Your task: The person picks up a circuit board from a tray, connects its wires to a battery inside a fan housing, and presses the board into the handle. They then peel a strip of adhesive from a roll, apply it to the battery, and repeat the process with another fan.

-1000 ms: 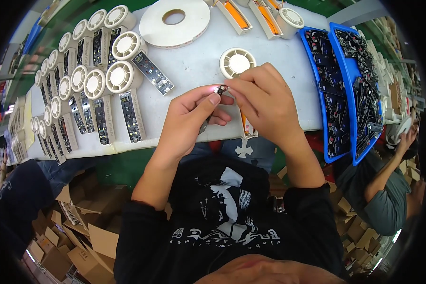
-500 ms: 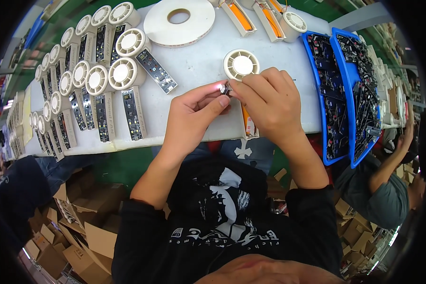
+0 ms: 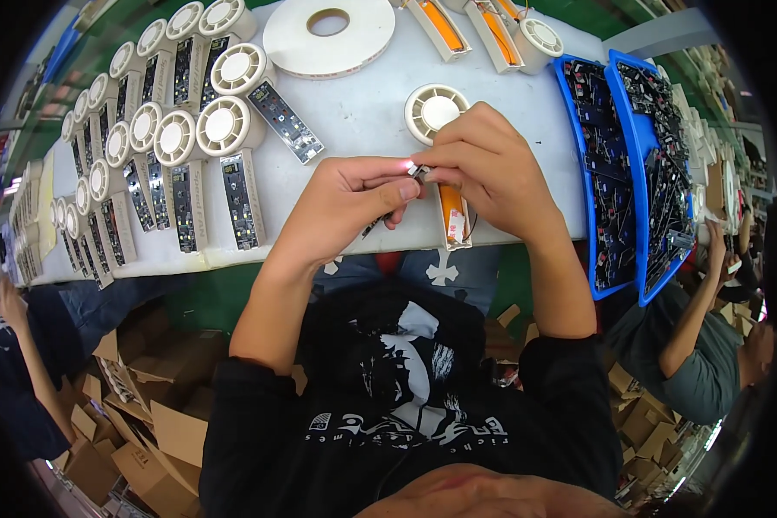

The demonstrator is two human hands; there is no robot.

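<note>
My left hand (image 3: 341, 207) is closed on a narrow black circuit board (image 3: 373, 226), whose lower end shows below the fingers. A bright white light glows at the board's upper end, by the index fingertip. My right hand (image 3: 496, 177) is closed, its fingertips pinching at that same end. Whatever small part they grip is hidden. Just beneath my hands lies an open white handheld fan (image 3: 423, 112), its round grille facing up. An orange battery (image 3: 451, 205) with a white and red label sits in its handle, and a thin dark wire (image 3: 472, 226) curves beside it.
Rows of white fans with black boards (image 3: 181, 203) fill the table's left side. A large roll of white tape (image 3: 289, 39) lies at the back, near open fans with orange batteries (image 3: 496, 36). Blue trays (image 3: 637, 181) of circuit boards stand at right. Co-workers sit at both sides.
Both hands have shifted slightly, and my right hand has turned, uncovering more of the orange battery. The board's lower end now shows under my left hand. Co-workers' arms at both edges have moved.
</note>
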